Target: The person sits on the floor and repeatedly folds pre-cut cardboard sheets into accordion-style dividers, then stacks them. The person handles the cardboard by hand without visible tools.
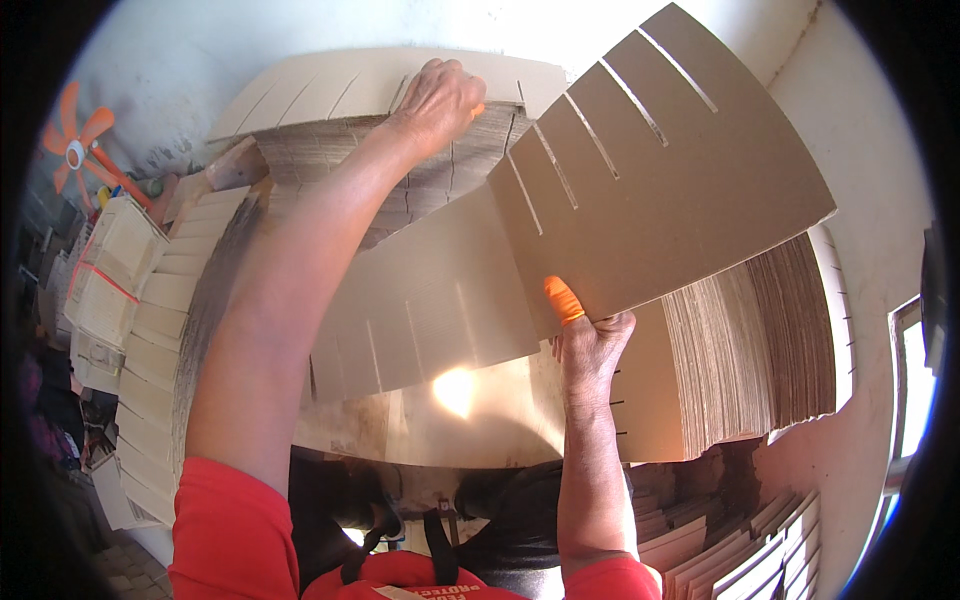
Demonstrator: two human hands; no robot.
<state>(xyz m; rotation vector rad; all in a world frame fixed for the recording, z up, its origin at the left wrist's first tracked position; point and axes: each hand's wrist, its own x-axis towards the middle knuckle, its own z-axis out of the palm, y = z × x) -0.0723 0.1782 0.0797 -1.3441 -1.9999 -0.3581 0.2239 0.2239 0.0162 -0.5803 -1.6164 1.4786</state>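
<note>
In my right hand (592, 350), closed with its orange-covered thumb on top, is a brown slotted cardboard sheet (670, 190). Its wide panel rises tilted to the upper right. A paler slotted panel (430, 300) spreads leftward from the same grip; I cannot tell whether it is one folded sheet or two. My left hand (438, 105) is stretched far forward, fingers curled, over the front edge of a tall stack of slotted cardboard (310, 95). An orange cover shows on one finger. What those fingers hold, if anything, is hidden.
Another cardboard stack (740, 350) stands at the right, partly behind the raised panel. A curved row of slotted sheets (150, 370) lines the left, beside a pale box (112, 265) and an orange fan (78, 150). More sheets (740, 550) lean at lower right. A wall rises behind.
</note>
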